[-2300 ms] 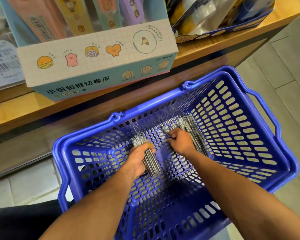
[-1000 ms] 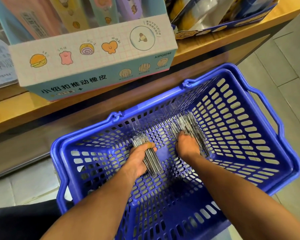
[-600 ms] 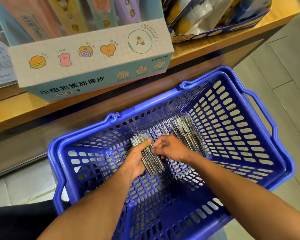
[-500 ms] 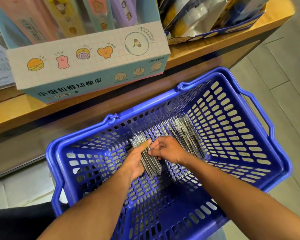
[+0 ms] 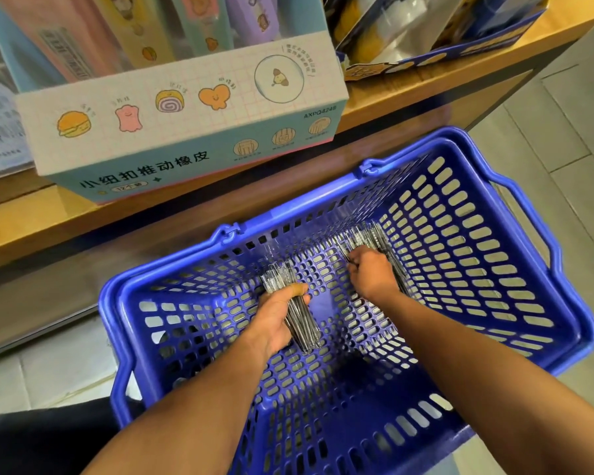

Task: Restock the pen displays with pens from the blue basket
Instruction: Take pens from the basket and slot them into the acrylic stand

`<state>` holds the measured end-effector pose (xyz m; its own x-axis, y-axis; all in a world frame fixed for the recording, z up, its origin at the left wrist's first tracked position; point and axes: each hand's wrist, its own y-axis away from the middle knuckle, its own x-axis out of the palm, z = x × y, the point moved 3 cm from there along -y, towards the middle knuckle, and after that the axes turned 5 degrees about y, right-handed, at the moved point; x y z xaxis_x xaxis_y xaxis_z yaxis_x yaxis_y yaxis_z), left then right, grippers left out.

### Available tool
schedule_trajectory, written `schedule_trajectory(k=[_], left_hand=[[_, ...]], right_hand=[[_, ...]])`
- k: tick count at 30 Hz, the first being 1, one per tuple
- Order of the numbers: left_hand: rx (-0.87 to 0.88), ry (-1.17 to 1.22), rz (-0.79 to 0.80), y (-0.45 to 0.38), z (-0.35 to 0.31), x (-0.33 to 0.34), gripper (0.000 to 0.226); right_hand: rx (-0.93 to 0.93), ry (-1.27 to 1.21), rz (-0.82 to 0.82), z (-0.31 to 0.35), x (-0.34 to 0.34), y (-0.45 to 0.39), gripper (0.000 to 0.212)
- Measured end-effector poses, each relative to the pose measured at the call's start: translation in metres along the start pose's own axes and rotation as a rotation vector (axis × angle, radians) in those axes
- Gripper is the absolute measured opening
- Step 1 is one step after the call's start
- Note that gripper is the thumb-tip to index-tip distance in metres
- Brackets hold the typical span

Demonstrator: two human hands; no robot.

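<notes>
A blue perforated plastic basket (image 5: 515,275) stands on the floor below a wooden shelf. Inside it, my left hand (image 5: 275,313) is shut on a bundle of clear-barrelled pens (image 5: 302,323), held a little above the basket floor. My right hand (image 5: 371,272) is further right, fingers curled down onto a pile of loose pens (image 5: 367,240) lying near the far right wall of the basket. Whether it has pinched any pen is hidden by the hand itself.
A wooden shelf (image 5: 408,94) runs along the top. On it stands a pastel display box (image 5: 186,132) with cartoon food pictures, and a dark blue display tray (image 5: 436,53) to the right. Grey floor tiles (image 5: 570,138) lie to the right.
Half a second ago my right hand was at the bundle in my left hand. It has since moved right, back onto the loose pile. The left hand has kept its bundle.
</notes>
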<state>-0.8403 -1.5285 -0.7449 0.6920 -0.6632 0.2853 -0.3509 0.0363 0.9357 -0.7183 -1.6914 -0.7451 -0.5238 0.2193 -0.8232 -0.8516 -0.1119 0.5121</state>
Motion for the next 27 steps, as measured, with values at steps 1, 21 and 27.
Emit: schedule_trajectory(k=[1, 21, 27], left_hand=[[0.002, -0.001, -0.003, -0.001, 0.0, 0.0, 0.007], [0.123, -0.241, -0.012, 0.076, -0.032, 0.005, 0.042], [0.117, -0.334, -0.031, 0.191, -0.064, 0.026, 0.008]], right_hand=[[-0.009, 0.085, 0.003, 0.003, 0.003, -0.002, 0.023], [0.173, -0.482, 0.242, 0.011, -0.085, 0.117, 0.003], [0.241, -0.608, 0.139, 0.041, -0.182, 0.207, 0.024]])
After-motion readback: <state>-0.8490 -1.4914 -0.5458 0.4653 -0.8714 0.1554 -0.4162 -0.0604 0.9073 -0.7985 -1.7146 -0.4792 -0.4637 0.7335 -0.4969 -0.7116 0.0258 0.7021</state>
